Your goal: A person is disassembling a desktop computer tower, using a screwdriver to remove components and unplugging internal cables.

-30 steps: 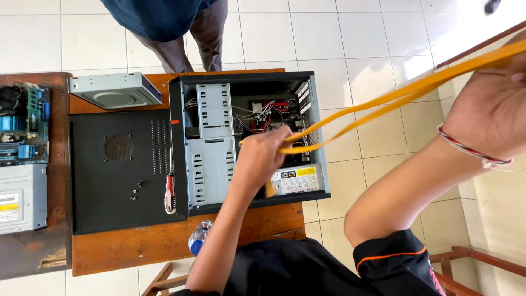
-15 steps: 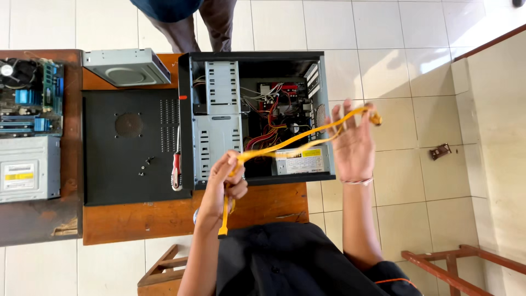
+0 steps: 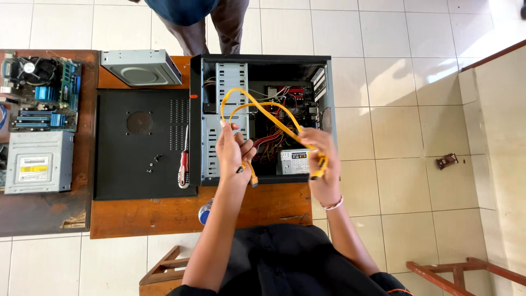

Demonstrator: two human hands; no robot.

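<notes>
The floor (image 3: 405,71) is laid in pale, near-white square tiles with thin grey joints. Sunlight falls across it at the upper right in bright patches with soft shadow edges. On the right a cream wall (image 3: 501,126) rises, capped by a reddish-brown wooden strip (image 3: 493,55) running on a slant. A wooden bench (image 3: 164,216) of orange-brown boards stands in the middle, and a darker, worn brown one (image 3: 38,211) adjoins it at the left. Part of a wooden chair frame (image 3: 161,271) shows below the bench, and a reddish wooden frame (image 3: 466,271) sits at the lower right. A small rusty metal piece (image 3: 447,160) lies on the tiles near the wall.
</notes>
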